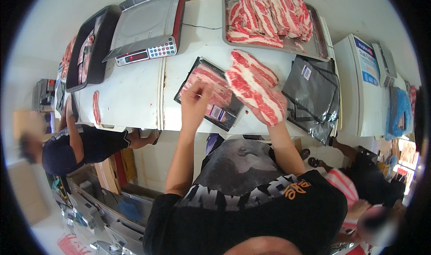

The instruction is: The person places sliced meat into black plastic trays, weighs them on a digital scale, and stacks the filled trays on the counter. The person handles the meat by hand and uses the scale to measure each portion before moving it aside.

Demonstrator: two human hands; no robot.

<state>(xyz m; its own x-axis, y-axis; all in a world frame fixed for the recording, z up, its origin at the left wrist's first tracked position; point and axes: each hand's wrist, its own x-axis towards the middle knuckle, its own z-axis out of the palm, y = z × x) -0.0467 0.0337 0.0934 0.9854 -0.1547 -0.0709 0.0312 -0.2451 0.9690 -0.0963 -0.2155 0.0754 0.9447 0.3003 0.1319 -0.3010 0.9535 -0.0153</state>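
Two marbled red-and-white slices of raw meat [256, 87] lie across my right hand [279, 103], whose fingers are mostly hidden beneath them. My left hand [196, 98] is closed with its fingers curled in a pinch over a black-edged clear plastic bag [231, 120]. Whether anything small is between those fingertips cannot be made out. Inside the bag's outline, more pale pink meat slices [211, 82] show. A stack of flat black plastic bags [313, 88] rests on the white worktop [139, 93], right of my right hand.
A metal tray [319, 48] of meat slices stands at the far right. Far left are a scale [146, 24] and a black tub [95, 73] with meat. One meat strip [96, 108] lies on the worktop. Another person [81, 147] stands at the left; people are behind at the right.
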